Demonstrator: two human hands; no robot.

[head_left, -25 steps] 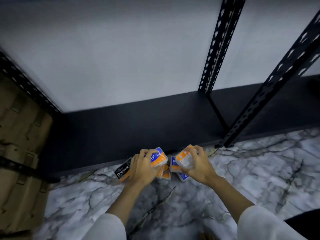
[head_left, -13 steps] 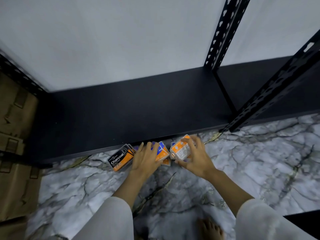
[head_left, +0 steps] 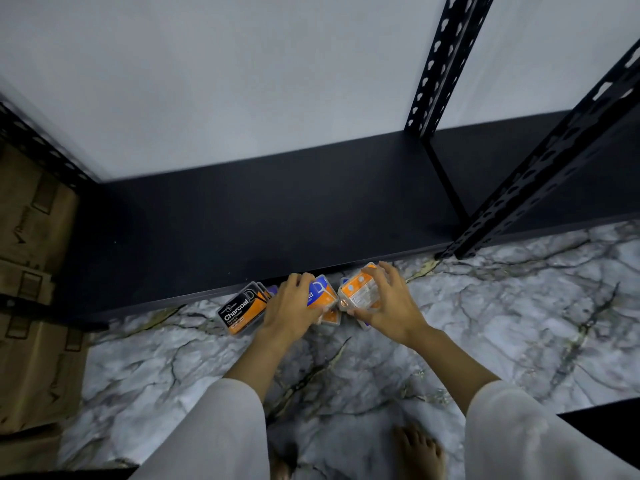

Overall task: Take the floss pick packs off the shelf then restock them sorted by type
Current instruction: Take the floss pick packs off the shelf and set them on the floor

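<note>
On the marble floor (head_left: 485, 341), just in front of the black shelf (head_left: 263, 220), lay the cluster of floss pick packs. Your left hand (head_left: 291, 308) was curled, fingers closed over a blue-and-orange pack (head_left: 322, 296) which it pressed at the cluster's centre. Your right hand (head_left: 389, 306), at three o'clock from the left, gripped an orange pack (head_left: 358, 292) between thumb and spread fingers, tilted label-up. One black Charcoal pack (head_left: 242, 310) lay at nine o'clock from the left hand, touching further packs behind it. Countable: one Charcoal face, two blue-and-orange faces, one orange pack held; others were hidden beneath the hands, so the total could not be told. Two white sleeves and two bare feet showed at six o'clock.
</note>
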